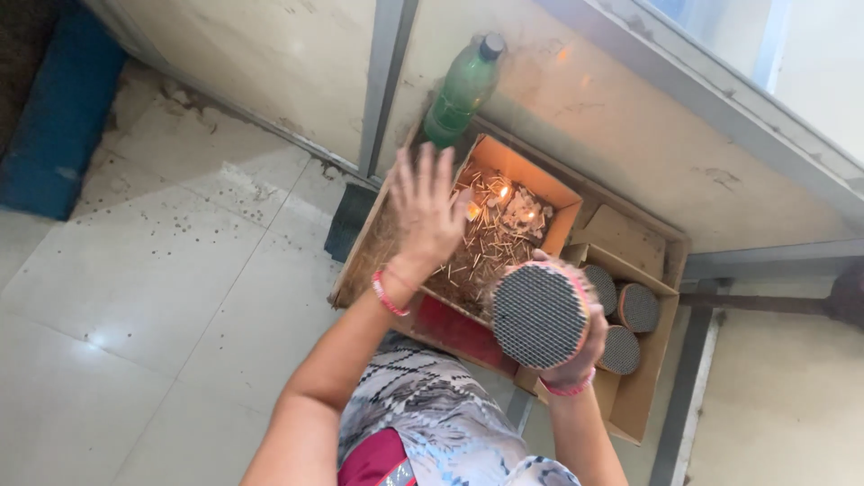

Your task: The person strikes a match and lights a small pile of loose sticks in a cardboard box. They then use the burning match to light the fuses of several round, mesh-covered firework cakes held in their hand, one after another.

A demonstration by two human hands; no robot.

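Observation:
My right hand (576, 355) grips a round bundle of tightly packed thin sticks (538, 315), its dark dotted end face turned toward me. My left hand (425, 209) is raised flat with fingers spread, holding nothing, above the left side of an open cardboard box (535, 175) full of loose matchsticks (490, 238). Pink bangles sit on both wrists. The bundle hangs over the box's near right corner.
A second cardboard box (643, 396) on the right holds three more round stick bundles (637, 308). A green plastic bottle (461, 90) leans on the wall behind. Tiled floor (162, 288) spreads to the left, with a blue object (58, 117) at the far left.

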